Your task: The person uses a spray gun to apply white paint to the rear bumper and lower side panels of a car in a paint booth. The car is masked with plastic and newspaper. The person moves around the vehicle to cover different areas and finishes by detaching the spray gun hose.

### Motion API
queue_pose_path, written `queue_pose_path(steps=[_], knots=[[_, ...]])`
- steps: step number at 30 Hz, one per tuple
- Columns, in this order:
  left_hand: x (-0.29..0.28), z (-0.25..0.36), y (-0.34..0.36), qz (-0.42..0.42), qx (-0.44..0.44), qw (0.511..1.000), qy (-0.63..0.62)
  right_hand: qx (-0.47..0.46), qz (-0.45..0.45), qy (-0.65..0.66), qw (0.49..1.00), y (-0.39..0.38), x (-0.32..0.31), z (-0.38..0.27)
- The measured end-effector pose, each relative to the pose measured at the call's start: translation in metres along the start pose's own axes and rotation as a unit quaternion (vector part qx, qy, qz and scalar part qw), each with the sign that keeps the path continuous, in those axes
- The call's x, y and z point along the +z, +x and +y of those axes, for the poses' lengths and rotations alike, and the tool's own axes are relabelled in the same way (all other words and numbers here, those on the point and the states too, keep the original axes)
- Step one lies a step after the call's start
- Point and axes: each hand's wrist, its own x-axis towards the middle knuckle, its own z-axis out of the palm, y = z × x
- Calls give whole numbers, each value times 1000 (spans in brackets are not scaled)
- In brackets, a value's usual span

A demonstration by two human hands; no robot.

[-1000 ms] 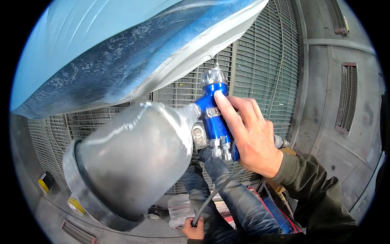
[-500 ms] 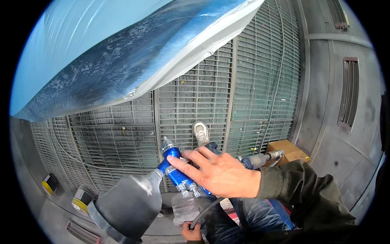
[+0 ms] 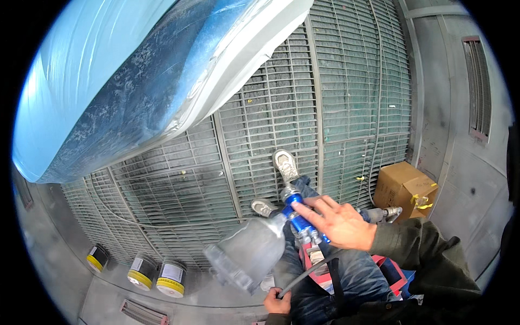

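Head view: right hand (image 3: 338, 223) wraps its grip around the blue spray gun (image 3: 301, 218), fingers closed over the body, low in the middle above the knees. The gun's grey cup (image 3: 246, 254) hangs to the left. Left hand (image 3: 277, 301), down at the bottom edge, is clenched on the dark hose (image 3: 309, 273). Under both runs the metal floor grate (image 3: 271, 119), with a blue-wrapped panel (image 3: 124, 76) overhead.

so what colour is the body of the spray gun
Blue, with a grey translucent cup; the spray gun shows in the head view.
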Motion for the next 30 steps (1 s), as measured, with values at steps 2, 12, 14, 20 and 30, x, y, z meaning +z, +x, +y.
queue_pose_path(steps=[2,12,14,20,30], knots=[[-11,-2,0,-14,5,999,38,17,21,7,1000,-9,10,-1],[-100,-107,16,76,108,991,23,56,38,6,998,-5,88,-112],[-122,-141,16,109,114,987,-1,34,40,6,999,5,110,-154],[-227,-236,-18,218,129,965,-65,-97,-15,-58,994,45,166,-342],[-390,-309,-97,472,51,863,-173,-337,-111,-49,934,81,146,-663]])
